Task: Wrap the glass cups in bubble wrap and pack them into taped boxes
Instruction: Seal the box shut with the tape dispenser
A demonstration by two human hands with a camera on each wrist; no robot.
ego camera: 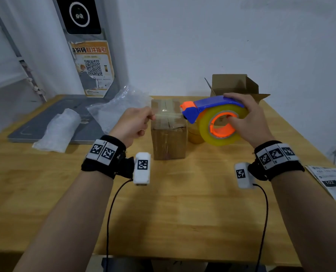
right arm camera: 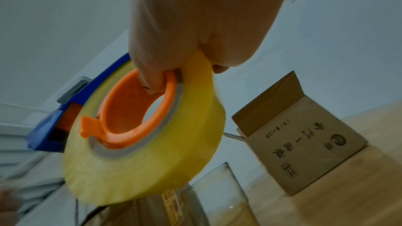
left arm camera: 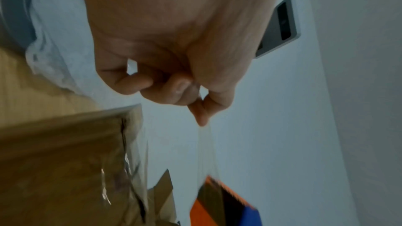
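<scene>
Tape (ego camera: 168, 114) end pinched by left hand (ego camera: 132, 124) fingers; right hand (ego camera: 247, 119) grips dispenser (ego camera: 215, 116).

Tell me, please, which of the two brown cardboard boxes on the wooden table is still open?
The brown cardboard box at the back, behind the right hand: its flaps stand up, while the nearer box is closed and taped.

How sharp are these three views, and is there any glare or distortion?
Head view: mostly sharp, table edges bowed by the wide lens, left hand slightly smeared. Left wrist view: heavy motion blur, glare streaks on the taped box. Right wrist view: dim, soft, tape dispenser edges blurred.
</scene>
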